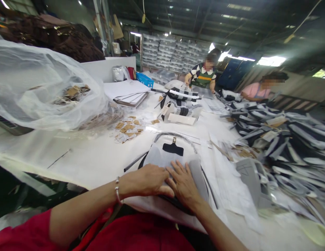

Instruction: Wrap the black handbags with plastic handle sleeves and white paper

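Note:
A dark bag wrapped in white tissue paper (167, 157) lies on the white table (81, 157) right in front of me. Its black strap curves over the top and a small black tab with a brass clasp shows through the paper. My left hand (146, 181) lies on the paper's near edge with the fingers curled down, a bracelet on the wrist. My right hand (184, 183) rests flat beside it, fingers spread over the paper. The two hands touch at the fingertips.
A big clear plastic bag (39, 87) bulges at the left, with small tan tags (128, 129) scattered beside it. A heap of navy-and-white bags (282, 139) fills the right. White sheets (128, 92) and wrapped bags (180, 108) lie further back, where two people work.

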Motion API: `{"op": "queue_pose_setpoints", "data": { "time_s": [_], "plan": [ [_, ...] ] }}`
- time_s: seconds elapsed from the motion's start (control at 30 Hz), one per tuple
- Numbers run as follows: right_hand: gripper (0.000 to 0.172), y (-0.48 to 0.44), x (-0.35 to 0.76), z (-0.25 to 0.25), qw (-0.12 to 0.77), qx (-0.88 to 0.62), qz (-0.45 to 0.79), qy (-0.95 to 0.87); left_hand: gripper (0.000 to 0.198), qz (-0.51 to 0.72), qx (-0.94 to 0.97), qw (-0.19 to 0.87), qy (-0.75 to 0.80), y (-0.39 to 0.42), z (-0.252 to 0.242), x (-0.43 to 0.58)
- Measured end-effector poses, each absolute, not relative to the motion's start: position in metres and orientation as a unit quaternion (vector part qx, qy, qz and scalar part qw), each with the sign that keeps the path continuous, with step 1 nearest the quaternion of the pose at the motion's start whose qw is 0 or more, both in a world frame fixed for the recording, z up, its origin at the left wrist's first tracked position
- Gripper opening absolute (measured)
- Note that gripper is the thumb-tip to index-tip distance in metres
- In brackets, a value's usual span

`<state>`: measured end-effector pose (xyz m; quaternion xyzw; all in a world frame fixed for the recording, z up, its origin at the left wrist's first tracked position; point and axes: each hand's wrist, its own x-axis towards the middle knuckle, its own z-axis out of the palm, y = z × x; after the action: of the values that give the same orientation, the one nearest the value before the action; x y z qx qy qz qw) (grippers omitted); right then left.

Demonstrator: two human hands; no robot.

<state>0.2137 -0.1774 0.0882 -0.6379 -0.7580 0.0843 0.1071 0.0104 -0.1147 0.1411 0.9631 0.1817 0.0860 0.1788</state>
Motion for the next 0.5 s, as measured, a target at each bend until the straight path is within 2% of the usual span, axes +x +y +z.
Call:
{"op": "queue_pose_setpoints", "data": {
  "time_s": [0.07, 0.13, 0.23, 0.27, 0.33, 0.4, 0.5],
  "plan": [
    [0.049, -0.176, 0.223, 0.102, 0.082, -0.632, 0.138, -0.758, 0.062, 0.089, 0.968, 0.159, 0.175, -0.114, 0.129, 0.016],
    [0.061, -0.178, 0.234, 0.118, 0.046, -0.604, 0.192, -0.772, 0.077, 0.083, 0.970, 0.148, 0.176, -0.114, 0.112, 0.016],
    [0.092, -0.185, 0.249, 0.134, -0.008, -0.566, 0.209, -0.797, 0.072, 0.083, 0.968, 0.146, 0.189, -0.111, 0.092, 0.011],
    [0.097, -0.188, 0.252, 0.135, -0.022, -0.568, 0.191, -0.800, 0.067, 0.087, 0.967, 0.143, 0.193, -0.111, 0.087, 0.010],
    [0.090, -0.193, 0.255, 0.129, -0.036, -0.580, 0.141, -0.802, 0.057, 0.101, 0.966, 0.127, 0.199, -0.113, 0.080, 0.010],
    [0.071, -0.200, 0.255, 0.112, -0.026, -0.578, 0.085, -0.811, 0.050, 0.117, 0.968, 0.094, 0.199, -0.117, 0.071, 0.011],
    [0.050, -0.213, 0.250, 0.079, 0.040, -0.570, -0.026, -0.820, 0.049, 0.160, 0.967, 0.015, 0.199, -0.125, 0.055, 0.013]
  ]
}}
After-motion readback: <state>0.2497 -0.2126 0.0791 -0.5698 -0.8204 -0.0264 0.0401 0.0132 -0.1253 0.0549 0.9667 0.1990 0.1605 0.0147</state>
